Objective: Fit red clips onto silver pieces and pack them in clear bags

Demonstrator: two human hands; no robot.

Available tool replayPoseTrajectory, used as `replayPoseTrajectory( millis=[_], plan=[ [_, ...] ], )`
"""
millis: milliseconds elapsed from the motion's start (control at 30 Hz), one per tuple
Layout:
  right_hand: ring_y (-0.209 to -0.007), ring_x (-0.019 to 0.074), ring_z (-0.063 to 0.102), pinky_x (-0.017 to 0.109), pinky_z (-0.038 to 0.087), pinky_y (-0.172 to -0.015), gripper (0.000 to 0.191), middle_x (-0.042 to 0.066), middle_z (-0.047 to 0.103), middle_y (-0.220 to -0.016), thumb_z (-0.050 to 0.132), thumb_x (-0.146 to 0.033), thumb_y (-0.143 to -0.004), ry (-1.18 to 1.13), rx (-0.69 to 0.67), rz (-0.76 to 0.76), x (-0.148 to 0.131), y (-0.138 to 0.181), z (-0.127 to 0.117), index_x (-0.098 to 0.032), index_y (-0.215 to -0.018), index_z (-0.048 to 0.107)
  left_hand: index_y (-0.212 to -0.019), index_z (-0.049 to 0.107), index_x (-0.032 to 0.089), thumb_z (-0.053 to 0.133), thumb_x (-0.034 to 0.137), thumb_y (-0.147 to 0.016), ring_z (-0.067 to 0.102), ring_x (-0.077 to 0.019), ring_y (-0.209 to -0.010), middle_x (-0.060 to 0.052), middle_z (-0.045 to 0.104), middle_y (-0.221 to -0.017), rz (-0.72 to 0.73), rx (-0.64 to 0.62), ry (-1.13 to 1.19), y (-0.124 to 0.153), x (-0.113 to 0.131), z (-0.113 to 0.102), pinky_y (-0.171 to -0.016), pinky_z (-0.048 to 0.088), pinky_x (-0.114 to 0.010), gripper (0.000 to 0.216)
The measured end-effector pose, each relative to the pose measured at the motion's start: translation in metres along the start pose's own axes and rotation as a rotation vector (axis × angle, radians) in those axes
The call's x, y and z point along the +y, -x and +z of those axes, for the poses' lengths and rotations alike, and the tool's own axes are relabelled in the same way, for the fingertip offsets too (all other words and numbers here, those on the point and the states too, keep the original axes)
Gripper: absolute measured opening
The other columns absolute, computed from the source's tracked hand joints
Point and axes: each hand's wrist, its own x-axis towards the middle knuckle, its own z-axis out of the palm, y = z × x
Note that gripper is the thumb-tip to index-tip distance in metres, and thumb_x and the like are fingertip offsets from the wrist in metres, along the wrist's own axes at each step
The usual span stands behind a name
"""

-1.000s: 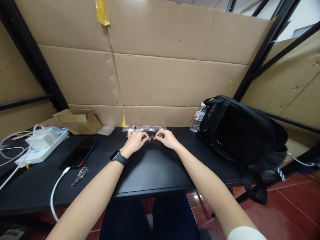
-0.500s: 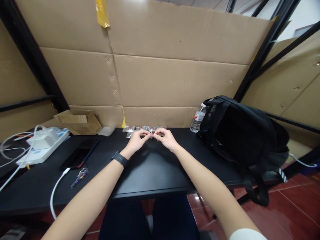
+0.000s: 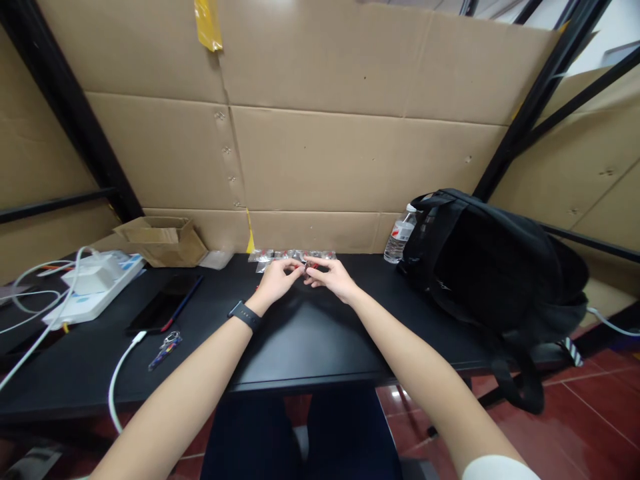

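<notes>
partly, hands (image 3: 277, 283) (image 3: 339, 281) hide packets (image 3: 285, 254) (plastic, perhaps)

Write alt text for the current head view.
Bare left hand and right hand meet at a tiny, mostly hidden item over a black table, near clear plastic packets. A brown paper bag sits left; a clear plastic bottle and black fabric backpack, right.

A brown cardboard wall (image 3: 360, 160) stands behind a black desk (image 3: 310, 350), near black poles (image 3: 524, 120) and a shiny red tile floor (image 3: 600, 413).
</notes>
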Motion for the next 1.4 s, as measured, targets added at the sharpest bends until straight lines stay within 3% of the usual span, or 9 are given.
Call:
replayPoseTrajectory(
  millis=[200, 267, 400, 500, 633, 800, 1033, 1300, 1400],
  plan=[
    [-0.071, 0.0171, 0.072, 0.032, 0.059, -0.074, 0.072, 0.002, 0.076, -0.08, 0.089, -0.029, -0.066, 0.055, 0.024, -0.028, 0.004, 0.0, 0.0, -0.022, -0.134, 0.065, -0.096, 0.074, 0.022, 0.059, 0.042, -0.09, 0.069, -0.0228, -0.095, -0.004, 0.077, -0.1, 0.061, -0.064, -0.058, -0.004, 0.002, -0.008, -0.09, 0.051, -0.034, 0.026],
    [-0.072, 0.0168, 0.072, 0.031, 0.058, -0.073, 0.068, 0.002, 0.076, -0.081, 0.087, -0.029, -0.068, 0.064, 0.061, -0.03, 0.004, -0.002, -0.002, -0.022, -0.133, 0.066, -0.104, 0.073, 0.024, 0.06, 0.042, -0.09, 0.067, -0.0237, -0.102, -0.005, 0.075, -0.109, 0.052, 0.018, -0.153, -0.007, 0.0, -0.022, -0.095, 0.048, -0.036, 0.026],
    [-0.072, 0.0165, 0.072, 0.03, 0.058, -0.07, 0.066, 0.003, 0.074, -0.082, 0.085, -0.029, -0.07, 0.102, 0.096, -0.044, 0.002, -0.004, -0.01, -0.022, -0.132, 0.066, -0.118, 0.066, 0.027, 0.058, 0.038, -0.09, 0.054, -0.033, -0.123, -0.01, 0.064, -0.128, -0.136, 0.397, -0.541, -0.007, -0.022, -0.072, -0.103, 0.04, -0.051, 0.031],
    [-0.074, 0.0162, 0.072, 0.028, 0.058, -0.068, 0.062, 0.004, 0.074, -0.092, 0.085, -0.029, -0.069, 0.092, 0.094, -0.064, 0.0, -0.004, -0.014, -0.023, -0.129, 0.068, -0.121, 0.065, 0.025, 0.058, 0.033, -0.087, 0.049, -0.0399, -0.126, -0.017, 0.058, -0.134, -0.379, 0.584, -0.694, 0.001, -0.054, -0.115, -0.1, 0.038, -0.058, 0.036],
    [-0.077, 0.0172, 0.074, 0.028, 0.058, -0.069, 0.059, 0.006, 0.074, -0.096, 0.084, -0.027, -0.071, 0.09, 0.09, -0.072, -0.002, -0.003, -0.016, -0.023, -0.127, 0.068, -0.123, 0.064, 0.023, 0.056, 0.032, -0.088, 0.053, -0.0387, -0.12, -0.015, 0.068, -0.125, -0.531, 0.489, -0.617, 0.011, -0.092, -0.148, -0.099, 0.038, -0.056, 0.037],
    [-0.078, 0.0173, 0.074, 0.028, 0.058, -0.069, 0.059, 0.006, 0.075, -0.096, 0.083, -0.027, -0.072, 0.1, 0.071, -0.064, -0.004, -0.001, -0.015, -0.022, -0.128, 0.067, -0.122, 0.067, 0.027, 0.059, 0.036, -0.087, 0.049, -0.0396, -0.126, -0.01, 0.071, -0.126, -0.539, 0.369, -0.584, 0.007, -0.104, -0.149, -0.103, 0.033, -0.058, 0.037],
    [-0.077, 0.0162, 0.073, 0.027, 0.057, -0.068, 0.056, 0.006, 0.072, -0.102, 0.083, -0.026, -0.071, 0.092, 0.073, -0.09, -0.006, -0.001, -0.018, -0.022, -0.125, 0.068, -0.134, 0.063, 0.024, 0.053, 0.046, -0.089, 0.041, -0.0454, -0.134, -0.016, 0.06, -0.14, -0.667, 0.323, -0.551, 0.003, -0.108, -0.147, -0.104, 0.032, -0.065, 0.05],
    [-0.077, 0.017, 0.073, 0.028, 0.058, -0.069, 0.058, 0.007, 0.072, -0.102, 0.083, -0.029, -0.069, 0.091, 0.104, -0.103, -0.012, 0.0, -0.018, -0.02, -0.124, 0.068, -0.141, 0.054, 0.019, 0.05, 0.029, -0.088, 0.045, -0.0405, -0.133, -0.016, 0.052, -0.147, -0.463, 0.571, -0.625, 0.008, -0.087, -0.145, -0.105, 0.037, -0.06, 0.054],
    [-0.077, 0.0176, 0.073, 0.029, 0.058, -0.07, 0.058, 0.007, 0.072, -0.101, 0.084, -0.029, -0.069, 0.094, 0.121, -0.114, -0.015, -0.001, -0.02, -0.021, -0.124, 0.068, -0.142, 0.05, 0.02, 0.052, 0.03, -0.088, 0.045, -0.0374, -0.133, -0.015, 0.052, -0.147, -0.321, 0.549, -0.653, 0.004, -0.064, -0.129, -0.108, 0.035, -0.056, 0.055]
  ],
)
